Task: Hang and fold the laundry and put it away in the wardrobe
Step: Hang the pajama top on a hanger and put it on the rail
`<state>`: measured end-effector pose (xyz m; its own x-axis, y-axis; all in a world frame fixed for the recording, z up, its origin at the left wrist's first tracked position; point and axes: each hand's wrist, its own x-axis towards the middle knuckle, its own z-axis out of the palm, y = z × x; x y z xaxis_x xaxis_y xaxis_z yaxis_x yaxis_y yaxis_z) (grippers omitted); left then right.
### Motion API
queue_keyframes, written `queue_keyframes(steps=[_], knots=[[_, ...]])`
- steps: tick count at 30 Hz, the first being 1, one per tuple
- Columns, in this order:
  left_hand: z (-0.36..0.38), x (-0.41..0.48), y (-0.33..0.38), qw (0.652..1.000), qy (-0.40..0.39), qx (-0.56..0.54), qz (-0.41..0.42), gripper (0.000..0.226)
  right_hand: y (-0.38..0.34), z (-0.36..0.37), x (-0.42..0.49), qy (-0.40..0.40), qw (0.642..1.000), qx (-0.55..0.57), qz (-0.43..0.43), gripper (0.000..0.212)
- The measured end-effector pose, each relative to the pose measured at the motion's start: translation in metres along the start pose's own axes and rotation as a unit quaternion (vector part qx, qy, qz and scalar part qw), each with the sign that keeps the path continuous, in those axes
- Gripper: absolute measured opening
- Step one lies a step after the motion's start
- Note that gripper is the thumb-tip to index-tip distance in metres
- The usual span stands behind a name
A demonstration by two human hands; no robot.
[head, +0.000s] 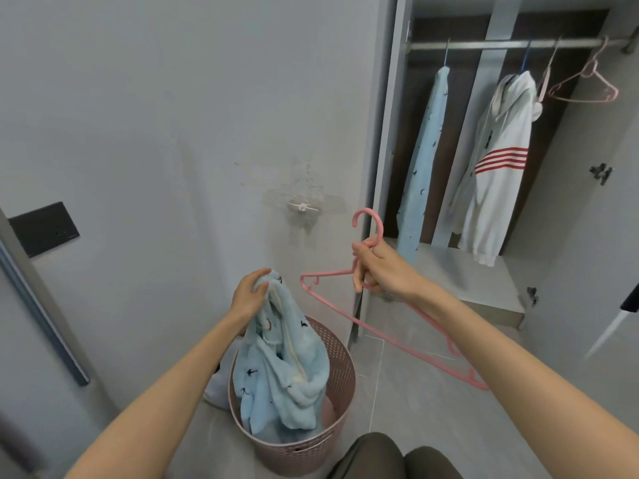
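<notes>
Blue fleece garment point(276, 375) looks soft, thick & floppy, light for its bulk. It won't keep any shape, so it prob needs taking by the collar or shoulder seams, not a random bunch, to get a hanger in. Pile looks grippy, not slippery. Nothing fragile apart from what looks like a zip or trim down the front, which could snag.

Left hand point(250, 292) has fingers & thumb curled round the bunched top of the garment, holding it up. The rest hangs down into the pink laundry basket point(345, 375), lower part inside it, w/ more pale cloth under & beside it. Right hand point(380, 267) is closed round the neck of a pink hanger point(367, 211) just below the hook, held near the garment but not touching it. Hanger is thin plastic, stiff w/ some flex, notched at the shoulders. Neck is the sensible hold, leaving both arms free to slide into the garment.

Basket stands on a grey tiled floor point(415, 392) by a plain grey wall point(173, 115) w/ a small white wall hook point(302, 207) & a dark switch plate point(43, 228). Wardrobe to the right is open: rail point(501, 44) carries a matching blue garment point(425, 160), a white hoodie point(494, 167) w/ red stripes & 2 spare pink hangers point(587, 88). Room on the rail between them for 1 more. Person appears to crouch, knees point(380, 458) at the bottom edge
</notes>
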<state>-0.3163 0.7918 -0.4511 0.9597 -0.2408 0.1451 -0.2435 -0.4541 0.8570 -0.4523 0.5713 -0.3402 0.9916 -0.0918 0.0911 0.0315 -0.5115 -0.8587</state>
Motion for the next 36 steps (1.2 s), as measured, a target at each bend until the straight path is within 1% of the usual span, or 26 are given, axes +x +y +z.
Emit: queue_keyframes(steps=[3,6,10,15,18,21,23,24,27,29,30,32,33,34,35,36], knots=[[0.003,0.000,-0.001,1.000,0.006,0.002,-0.008,0.031,0.011,0.009,-0.007,-0.013,0.999,0.034,0.011,0.035],[0.008,-0.003,0.005,1.000,0.005,-0.010,0.007,0.030,0.018,0.019,-0.011,-0.025,0.994,0.103,0.024,0.034],[0.016,-0.012,0.023,0.999,-0.018,-0.035,0.029,0.028,0.026,0.031,-0.014,-0.011,0.990,0.137,0.019,0.035],[0.017,-0.028,0.065,0.990,-0.039,-0.094,0.100,0.027,0.032,0.041,-0.008,0.071,0.991,0.112,0.003,0.033],[0.016,-0.036,0.097,0.977,-0.047,-0.169,0.121,0.026,0.034,0.046,-0.006,0.140,0.984,0.109,-0.008,0.041],[0.009,-0.040,0.118,0.964,-0.038,-0.230,0.128,0.027,0.027,0.038,-0.006,0.215,0.960,0.180,-0.022,0.055],[0.003,-0.042,0.123,0.960,-0.041,-0.247,0.125,0.026,0.015,0.026,-0.008,0.241,0.945,0.213,-0.061,0.056],[0.002,-0.043,0.122,0.961,-0.048,-0.243,0.121,0.027,0.008,0.020,-0.009,0.248,0.938,0.227,-0.082,0.052],[0.001,-0.046,0.118,0.974,-0.092,-0.165,0.124,0.034,-0.011,0.004,-0.010,0.236,0.926,0.265,-0.126,0.037],[0.001,-0.047,0.116,0.970,-0.125,-0.142,0.153,0.048,-0.019,-0.001,-0.011,0.208,0.928,0.273,-0.143,0.040],[0.001,-0.046,0.117,0.967,-0.126,-0.142,0.170,0.058,-0.022,-0.001,-0.011,0.196,0.930,0.273,-0.150,0.044],[0.000,-0.043,0.120,0.969,-0.093,-0.108,0.200,0.076,-0.024,0.000,-0.013,0.175,0.931,0.276,-0.162,0.047],[-0.002,-0.040,0.121,0.972,-0.062,-0.053,0.219,0.081,-0.024,0.002,-0.014,0.165,0.932,0.277,-0.168,0.047],[-0.005,-0.036,0.120,0.971,-0.026,0.028,0.238,0.082,-0.024,0.003,-0.015,0.155,0.933,0.274,-0.173,0.047],[-0.008,-0.032,0.119,0.959,0.009,0.114,0.258,0.081,-0.025,0.004,-0.016,0.144,0.936,0.268,-0.176,0.048],[-0.012,-0.026,0.117,0.939,0.032,0.191,0.285,0.078,-0.025,0.004,-0.018,0.133,0.939,0.262,-0.178,0.050]])
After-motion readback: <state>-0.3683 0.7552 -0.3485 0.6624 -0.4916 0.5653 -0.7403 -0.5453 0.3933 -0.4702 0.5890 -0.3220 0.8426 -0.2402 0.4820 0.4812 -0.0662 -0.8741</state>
